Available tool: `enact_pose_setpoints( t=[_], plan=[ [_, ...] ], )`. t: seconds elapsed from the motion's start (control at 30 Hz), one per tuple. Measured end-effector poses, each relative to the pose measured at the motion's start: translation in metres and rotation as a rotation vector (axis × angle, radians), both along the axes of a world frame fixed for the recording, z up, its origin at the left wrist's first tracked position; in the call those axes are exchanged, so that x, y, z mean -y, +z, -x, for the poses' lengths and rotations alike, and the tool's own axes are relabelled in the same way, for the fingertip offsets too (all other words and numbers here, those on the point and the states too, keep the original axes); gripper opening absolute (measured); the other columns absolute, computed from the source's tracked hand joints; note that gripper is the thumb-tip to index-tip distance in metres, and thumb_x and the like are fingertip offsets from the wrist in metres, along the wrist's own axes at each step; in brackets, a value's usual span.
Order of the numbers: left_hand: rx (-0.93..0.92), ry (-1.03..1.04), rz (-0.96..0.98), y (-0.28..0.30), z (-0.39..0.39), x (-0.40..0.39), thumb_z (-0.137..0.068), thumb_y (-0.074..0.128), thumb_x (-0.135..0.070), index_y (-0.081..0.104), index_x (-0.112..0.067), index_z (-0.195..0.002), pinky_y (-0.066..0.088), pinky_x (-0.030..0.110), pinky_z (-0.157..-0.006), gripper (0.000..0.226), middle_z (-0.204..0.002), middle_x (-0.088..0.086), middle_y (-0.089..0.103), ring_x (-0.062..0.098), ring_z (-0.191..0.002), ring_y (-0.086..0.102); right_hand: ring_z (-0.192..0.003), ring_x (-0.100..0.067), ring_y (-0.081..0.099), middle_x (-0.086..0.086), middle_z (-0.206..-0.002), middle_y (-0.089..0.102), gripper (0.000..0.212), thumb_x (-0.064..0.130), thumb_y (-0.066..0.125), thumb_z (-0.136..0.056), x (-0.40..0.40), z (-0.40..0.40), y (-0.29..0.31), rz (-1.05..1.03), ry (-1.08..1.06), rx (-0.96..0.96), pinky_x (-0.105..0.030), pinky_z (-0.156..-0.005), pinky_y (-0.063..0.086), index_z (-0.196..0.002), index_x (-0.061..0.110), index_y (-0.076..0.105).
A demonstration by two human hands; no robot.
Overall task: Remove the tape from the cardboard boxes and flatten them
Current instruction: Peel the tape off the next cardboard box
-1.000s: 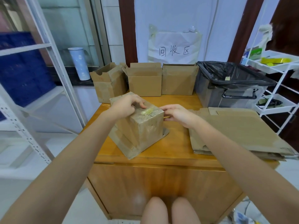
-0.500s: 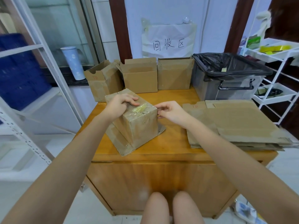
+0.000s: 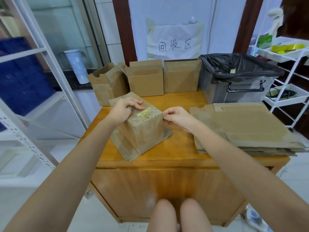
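A taped cardboard box (image 3: 142,133) stands upside down on the wooden table (image 3: 175,148), its flaps spread at the bottom. Clear, yellowish tape (image 3: 144,113) is bunched on its top face. My left hand (image 3: 124,108) rests on the top of the box and holds it down. My right hand (image 3: 175,117) is at the top right corner, with fingers pinched at the edge of the tape there. Three open boxes stand at the back: left (image 3: 107,84), middle (image 3: 145,79), right (image 3: 181,76). A stack of flattened boxes (image 3: 242,128) lies on the right.
A grey bin with a black liner (image 3: 237,77) stands at the back right of the table. A white wire rack (image 3: 287,77) is at the far right and a white metal shelf (image 3: 33,91) at the left. A paper sign (image 3: 174,42) hangs on the wall.
The camera tilted a little, so the scene shifted in the frame. My right hand has pulled slightly away from the box corner; my left hand stays on top.
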State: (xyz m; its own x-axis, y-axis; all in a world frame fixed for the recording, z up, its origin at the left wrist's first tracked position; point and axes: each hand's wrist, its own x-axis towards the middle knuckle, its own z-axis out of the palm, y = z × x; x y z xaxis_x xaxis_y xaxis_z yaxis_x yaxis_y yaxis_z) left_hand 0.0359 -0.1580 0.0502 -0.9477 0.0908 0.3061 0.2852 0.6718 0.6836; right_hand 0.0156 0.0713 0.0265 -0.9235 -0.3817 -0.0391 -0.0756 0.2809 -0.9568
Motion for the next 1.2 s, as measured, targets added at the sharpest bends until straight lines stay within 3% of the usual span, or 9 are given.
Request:
enact_pose_setpoints(
  t=[0.23, 0.43, 0.6, 0.73, 0.9, 1.07, 1.2],
  plan=[
    [0.023, 0.027, -0.032, -0.001, -0.002, -0.003, -0.082, 0.031, 0.023, 0.071, -0.033, -0.078, 0.029, 0.03, -0.113, 0.069, -0.121, -0.005, 0.061, 0.015, -0.126, 0.046, -0.087, -0.016, 0.061, -0.005, -0.09, 0.062, 0.017, 0.008, 0.043, -0.101, 0.006, -0.002, 0.0, -0.007, 0.001, -0.065, -0.022, -0.075, 0.056, -0.087, 0.011, 0.053],
    [0.001, 0.093, -0.006, -0.008, 0.002, -0.005, -0.083, 0.032, 0.014, 0.069, -0.055, -0.068, 0.034, 0.038, -0.11, 0.079, -0.116, -0.02, 0.061, 0.012, -0.125, 0.047, -0.079, -0.011, 0.061, -0.004, -0.086, 0.064, 0.018, 0.003, 0.043, -0.1, -0.012, 0.001, 0.007, 0.003, -0.07, -0.111, -0.021, -0.071, 0.056, -0.085, 0.008, 0.052],
    [-0.005, 0.16, 0.046, -0.003, -0.007, -0.02, -0.093, 0.032, 0.007, 0.07, -0.039, -0.084, 0.03, 0.023, -0.094, 0.061, -0.125, -0.017, 0.059, 0.009, -0.126, 0.044, -0.076, -0.01, 0.058, -0.001, -0.081, 0.06, 0.021, 0.004, 0.043, -0.1, -0.019, -0.001, 0.019, -0.059, -0.112, -0.21, -0.018, -0.066, 0.056, -0.082, 0.011, 0.05],
    [-0.032, 0.23, 0.089, -0.001, -0.012, -0.029, -0.096, 0.032, 0.002, 0.074, -0.029, -0.097, 0.032, 0.022, -0.087, 0.053, -0.129, -0.017, 0.058, 0.007, -0.123, 0.044, -0.074, -0.009, 0.056, 0.0, -0.082, 0.057, 0.023, 0.004, 0.042, -0.1, -0.023, -0.004, 0.028, -0.089, -0.133, -0.261, -0.016, -0.062, 0.054, -0.08, 0.014, 0.047],
    [-0.081, 0.278, 0.121, -0.006, -0.011, -0.04, -0.096, 0.034, -0.001, 0.074, -0.027, -0.101, 0.039, 0.029, -0.097, 0.049, -0.129, -0.016, 0.059, 0.012, -0.122, 0.047, -0.072, -0.008, 0.053, 0.0, -0.082, 0.055, 0.022, 0.004, 0.04, -0.1, -0.026, -0.007, 0.033, -0.044, -0.19, -0.292, -0.017, -0.063, 0.053, -0.082, 0.015, 0.046],
    [-0.096, 0.324, 0.164, -0.004, -0.012, -0.05, -0.096, 0.035, -0.002, 0.072, -0.026, -0.105, 0.034, 0.037, -0.106, 0.045, -0.129, -0.012, 0.058, 0.012, -0.121, 0.047, -0.071, -0.009, 0.054, 0.0, -0.08, 0.055, 0.016, 0.008, 0.041, -0.1, -0.029, -0.012, 0.044, 0.031, -0.205, -0.304, -0.014, -0.06, 0.052, -0.086, 0.013, 0.047],
    [-0.112, 0.362, 0.199, -0.004, -0.011, -0.057, -0.095, 0.033, -0.001, 0.072, -0.024, -0.106, 0.029, 0.033, -0.104, 0.046, -0.127, -0.01, 0.059, 0.013, -0.119, 0.048, -0.073, -0.01, 0.051, 0.0, -0.081, 0.053, 0.011, 0.012, 0.059, -0.09, -0.036, -0.016, 0.048, -0.094, -0.187, -0.361, -0.019, -0.067, 0.048, -0.092, 0.012, 0.048]
  ],
)
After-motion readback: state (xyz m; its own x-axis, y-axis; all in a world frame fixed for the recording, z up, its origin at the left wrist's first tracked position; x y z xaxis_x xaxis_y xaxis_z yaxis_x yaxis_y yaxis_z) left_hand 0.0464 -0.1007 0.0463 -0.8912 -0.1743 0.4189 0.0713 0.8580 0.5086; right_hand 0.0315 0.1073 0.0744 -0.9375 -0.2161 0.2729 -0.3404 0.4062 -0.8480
